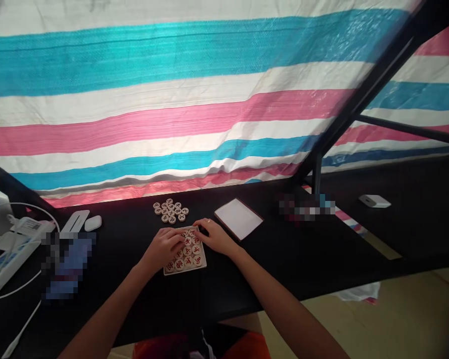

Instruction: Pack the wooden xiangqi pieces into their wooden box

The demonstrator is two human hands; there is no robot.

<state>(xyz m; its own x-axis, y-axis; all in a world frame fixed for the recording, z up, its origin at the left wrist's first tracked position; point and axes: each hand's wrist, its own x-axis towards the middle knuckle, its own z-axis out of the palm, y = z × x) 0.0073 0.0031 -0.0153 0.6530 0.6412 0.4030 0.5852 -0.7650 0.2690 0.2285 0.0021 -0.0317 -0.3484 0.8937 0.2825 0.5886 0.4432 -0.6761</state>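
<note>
Black tabletop (220, 289) spread under both hands as I watched from my remote seat. Nearest me sat the shallow box (186, 271), red-marked discs (188, 251) in rows inside; it looked nearly square, so I read no clear long axis. My left hand (161, 248) lay over its 10 o'clock side, fingers bent onto the discs; my right hand (217, 238) came in from 2 o'clock, fingertips at the far corner. Whether either pinched a disc, I couldn't tell. Just beyond, at 11 o'clock from the box, loose dark-marked discs (171, 213) clustered apart from it, nearer my left hand. At 2 o'clock lay a white panel (239, 219); farther off, at 12, hung a striped sheet (134, 60).
</note>
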